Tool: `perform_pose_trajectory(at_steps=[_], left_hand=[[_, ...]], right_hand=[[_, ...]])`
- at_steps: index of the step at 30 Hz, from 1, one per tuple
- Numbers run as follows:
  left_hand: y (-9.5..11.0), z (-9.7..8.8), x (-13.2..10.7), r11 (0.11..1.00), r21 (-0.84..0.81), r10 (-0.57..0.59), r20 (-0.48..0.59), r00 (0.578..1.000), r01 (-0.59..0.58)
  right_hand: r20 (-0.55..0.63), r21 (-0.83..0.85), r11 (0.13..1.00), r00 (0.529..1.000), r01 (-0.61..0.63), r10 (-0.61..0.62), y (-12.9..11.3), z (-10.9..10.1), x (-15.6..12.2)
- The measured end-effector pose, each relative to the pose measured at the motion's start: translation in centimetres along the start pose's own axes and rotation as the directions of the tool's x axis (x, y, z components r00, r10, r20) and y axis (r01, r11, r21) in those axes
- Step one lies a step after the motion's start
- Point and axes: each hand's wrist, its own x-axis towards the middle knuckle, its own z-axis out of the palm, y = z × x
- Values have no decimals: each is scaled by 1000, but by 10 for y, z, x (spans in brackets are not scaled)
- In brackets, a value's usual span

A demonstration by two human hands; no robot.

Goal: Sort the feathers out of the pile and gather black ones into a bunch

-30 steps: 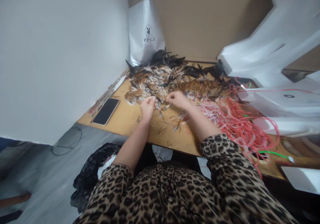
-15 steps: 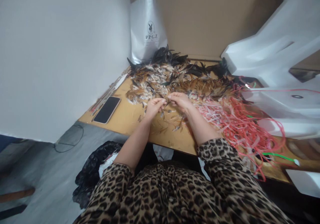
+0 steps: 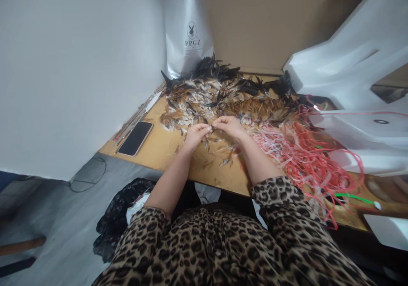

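Over the middle of the table [image 3: 153, 150], my left hand [image 3: 198, 135] and my right hand [image 3: 230, 126] meet almost fingertip to fingertip. Both are closed in a pinch. A small dark feather [image 3: 213, 128] shows between the fingertips, held from both sides. Just beyond the hands spreads a heap of brown, white and black feathers [image 3: 255, 109]. Small loose feathers [image 3: 226, 154] lie on the tabletop below and between my wrists. A tangle of red and pale pink strips [image 3: 306, 158] lies right of my right forearm.
A phone [image 3: 136, 138] lies at the left, by thin sticks [image 3: 134, 122] along the white wall. At the back stands a silver-white bag [image 3: 189, 35]. A white machine [image 3: 344, 65] fills the right side. A black plastic bag [image 3: 119, 213] sits on the floor.
My hands stay pinched together in nearly the same place, with the fingertips slightly closer. The view has shifted a little.
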Motion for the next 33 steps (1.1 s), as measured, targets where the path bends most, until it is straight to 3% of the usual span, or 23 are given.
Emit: perform_pose_trajectory(at_steps=[2, 3, 6, 8, 10, 12, 14, 16, 18, 21, 23, 26, 33], left_hand=[[-1, -2, 2, 1000, -16, 23, -26, 999, -24], [-1, -2, 2, 999, -26, 32, -40, 999, -33], [-3, -3, 4, 997, -58, 40, -79, 996, -44], [-3, -3, 4, 996, -79, 34, -94, 995, -42], [-3, -3, 4, 995, -89, 25, -103, 994, -34], [-3, -3, 4, 996, -90, 5, -108, 994, -15], [-3, -3, 4, 996, -89, -18, -111, 994, 8], [-3, -3, 4, 995, -97, -28, -98, 995, 18], [-2, -3, 3, 994, -111, -29, -69, 997, 21], [-2, -2, 2, 990, -134, -48, -9, 999, 46], [-2, -2, 1, 986, -153, -66, 20, 998, 69], [-1, -1, 0, 980, -174, -85, 58, 995, 94], [1, 0, -2, 974, -202, -87, 108, 990, 107]], right_hand=[[69, -293, 956, 998, 18, 2, -3, -8, -3], [103, -446, 895, 994, 21, 29, -5, -11, -5], [116, -805, 593, 980, -3, 163, -14, -8, -12], [101, -912, 410, 969, -2, 228, -19, -1, -15], [112, -941, 339, 956, 14, 271, -21, 3, -16], [158, -915, 403, 947, 34, 279, -18, 0, -15], [220, -789, 614, 951, 41, 219, -13, -8, -12], [206, -514, 858, 973, 17, 104, -8, -14, -9], [96, -137, 990, 994, -31, 44, -5, -15, -5], [13, 325, 941, 995, -96, 97, -2, -3, -1], [16, 468, 875, 992, -119, 126, 0, 7, 1], [-11, 520, 846, 989, -118, 145, 2, 20, 2], [-83, 459, 886, 990, -65, 115, 8, 26, 2]])
